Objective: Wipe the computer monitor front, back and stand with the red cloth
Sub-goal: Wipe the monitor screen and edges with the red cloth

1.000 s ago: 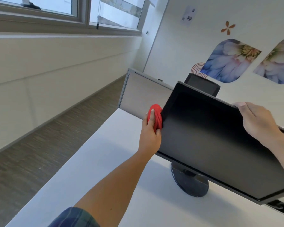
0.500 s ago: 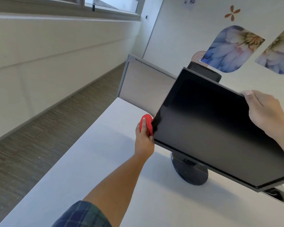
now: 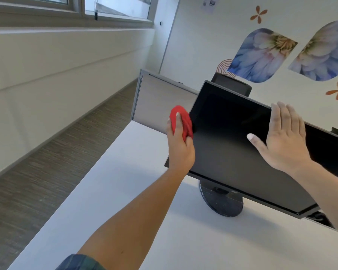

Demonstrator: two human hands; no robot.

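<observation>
One blk monitor (image 3: 232, 162), screen dark, w/ red cloth (image 3: 185, 121) wadded at edge.

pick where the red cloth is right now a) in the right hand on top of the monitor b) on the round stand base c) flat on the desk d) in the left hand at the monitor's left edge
d: the left hand grips the red cloth against the left edge of the monitor, while the right hand is open and holds nothing.

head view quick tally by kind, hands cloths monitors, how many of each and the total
hands: 2, left hand and right hand
red cloth: 1
monitor: 1
total: 4
</observation>
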